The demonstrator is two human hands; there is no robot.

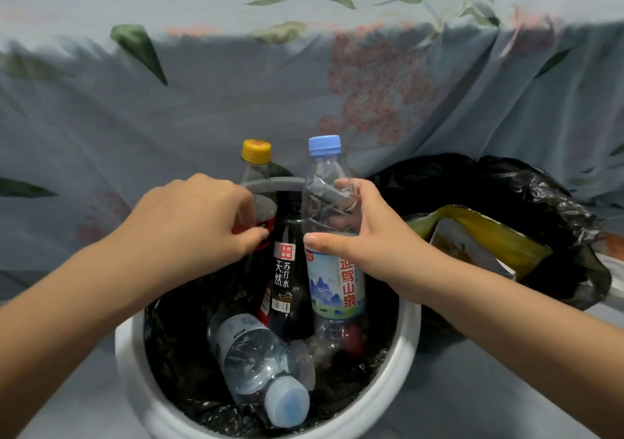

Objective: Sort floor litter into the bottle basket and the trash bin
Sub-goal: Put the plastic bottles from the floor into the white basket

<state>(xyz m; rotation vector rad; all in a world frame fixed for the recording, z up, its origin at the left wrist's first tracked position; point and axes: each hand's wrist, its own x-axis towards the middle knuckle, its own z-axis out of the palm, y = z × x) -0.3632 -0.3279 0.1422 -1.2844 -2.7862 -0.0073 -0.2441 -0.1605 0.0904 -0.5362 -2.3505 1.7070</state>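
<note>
Right hand clamped round blue-capped bottle; left hand pinching yellow-capped bottle. Probably empty, light, crushable, slick: best gripped at shoulder, above label.

White basket, black liner, blue-capped bottle, yellow-capped bottle

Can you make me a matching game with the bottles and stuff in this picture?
Things:
1. yellow-cap bottle
2. blue-cap bottle
3. clear bottle
4. yellow bag

Places:
A. lying down in the white basket
B. held by the right hand
C. in the black-lined bin
D. held by the left hand

Pairs: 1-D, 2-B, 3-A, 4-C
</note>
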